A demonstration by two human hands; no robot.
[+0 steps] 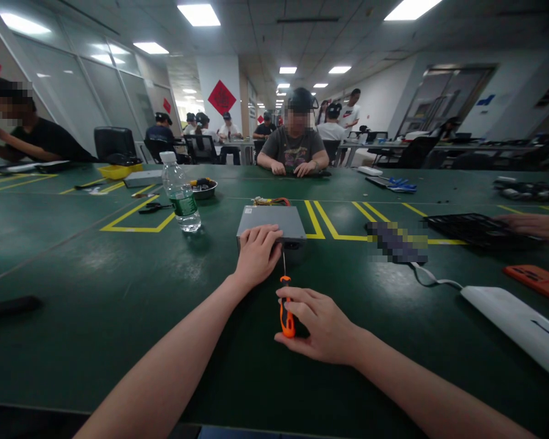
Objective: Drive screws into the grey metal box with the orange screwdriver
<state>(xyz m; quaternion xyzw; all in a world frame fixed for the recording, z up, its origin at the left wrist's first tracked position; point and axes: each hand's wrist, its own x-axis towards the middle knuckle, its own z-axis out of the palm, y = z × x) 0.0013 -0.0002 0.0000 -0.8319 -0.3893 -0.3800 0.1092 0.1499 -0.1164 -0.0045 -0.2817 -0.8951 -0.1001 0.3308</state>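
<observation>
A grey metal computer power supply [274, 218] rests on the green table in front of me, its bundle of coloured wires [274, 201] coming out at the far side. My left hand [258, 253] grips its near edge, with the fingers over the top; the underside of that hand is hidden. In my right hand [318, 320] is a screwdriver [286, 314] with an orange and black handle, held between thumb and fingers. Its shaft points away from me, and the tip meets the near face of the power supply or ends close to it; I cannot tell which.
Left of the power supply stands a water bottle [182, 195], with a metal bowl [204, 189] of tools behind it. On the right lie a white power bank-like slab [516, 323] with a cable, an orange phone-like object [537, 281] and a black tray [476, 230] near another person's hand.
</observation>
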